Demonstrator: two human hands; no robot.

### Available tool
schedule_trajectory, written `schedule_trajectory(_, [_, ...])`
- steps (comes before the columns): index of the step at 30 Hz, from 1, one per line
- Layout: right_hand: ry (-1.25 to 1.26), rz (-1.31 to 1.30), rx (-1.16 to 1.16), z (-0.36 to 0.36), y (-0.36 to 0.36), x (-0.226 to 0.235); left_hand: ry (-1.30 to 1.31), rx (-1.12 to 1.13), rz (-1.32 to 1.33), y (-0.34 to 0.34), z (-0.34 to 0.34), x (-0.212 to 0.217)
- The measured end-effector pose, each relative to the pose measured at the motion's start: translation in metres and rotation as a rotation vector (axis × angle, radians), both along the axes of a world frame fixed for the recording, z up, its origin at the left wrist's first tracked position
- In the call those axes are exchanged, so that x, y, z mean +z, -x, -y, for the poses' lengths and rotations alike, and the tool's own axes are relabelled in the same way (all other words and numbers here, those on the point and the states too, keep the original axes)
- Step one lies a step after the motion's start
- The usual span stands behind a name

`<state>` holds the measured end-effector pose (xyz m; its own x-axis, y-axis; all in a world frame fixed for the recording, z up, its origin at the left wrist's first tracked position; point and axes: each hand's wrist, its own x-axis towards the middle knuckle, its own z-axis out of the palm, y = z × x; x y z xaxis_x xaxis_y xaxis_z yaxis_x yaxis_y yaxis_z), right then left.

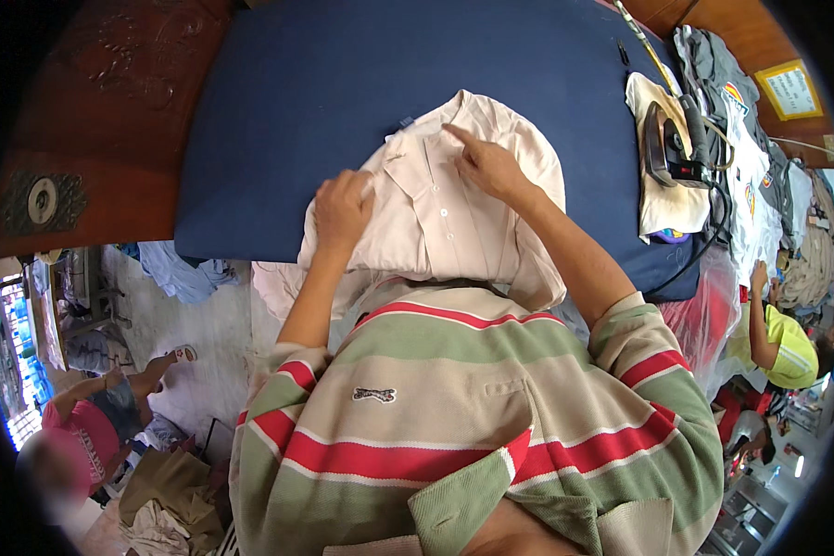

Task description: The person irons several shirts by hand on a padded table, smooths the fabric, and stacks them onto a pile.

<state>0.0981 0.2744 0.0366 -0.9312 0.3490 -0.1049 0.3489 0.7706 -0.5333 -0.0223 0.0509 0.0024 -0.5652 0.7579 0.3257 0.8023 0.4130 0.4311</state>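
The cream button-front cotton shirt (445,218) lies folded on the dark blue padded ironing table (278,111), under both your hands: your left hand (341,209) presses its sleeve side with curled fingers, your right hand (487,163) rests flat by the collar. A black iron (667,144) sits to the right; clothes heap beyond.

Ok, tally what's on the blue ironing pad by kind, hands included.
Cream button shirt: 1
Clothes iron: 1
Cream cloth under the iron: 1
Hands pressing on the shirt: 2, left hand and right hand
Total: 5
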Motion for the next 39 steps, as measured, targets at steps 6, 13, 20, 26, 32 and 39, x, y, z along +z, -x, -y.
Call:
schedule_trajectory(6, [-0.003, 0.158, 0.047, -0.009, 0.021, -0.011, -0.055, -0.167, 0.029, 0.002, -0.010, 0.020])
schedule_trajectory(13, [-0.010, 0.132, 0.025, -0.005, 0.029, 0.000, 0.105, -0.181, 0.353, 0.062, -0.153, 0.021])
schedule_trajectory(20, [0.137, -0.211, -0.042, -0.014, 0.007, -0.026, 0.187, -0.368, 0.176, 0.060, -0.192, 0.027])
schedule_trajectory(26, [0.426, -0.417, -0.150, -0.018, -0.009, -0.043, 0.297, -0.061, 0.564, 0.033, -0.152, 0.038])
schedule_trajectory(32, [0.384, -0.453, -0.174, -0.012, -0.009, -0.038, 0.327, -0.119, 1.071, 0.014, -0.147, 0.025])
schedule_trajectory(39, [0.450, -0.374, -0.144, -0.021, -0.011, -0.038, -0.083, -0.103, 0.865, 0.026, -0.147, 0.021])
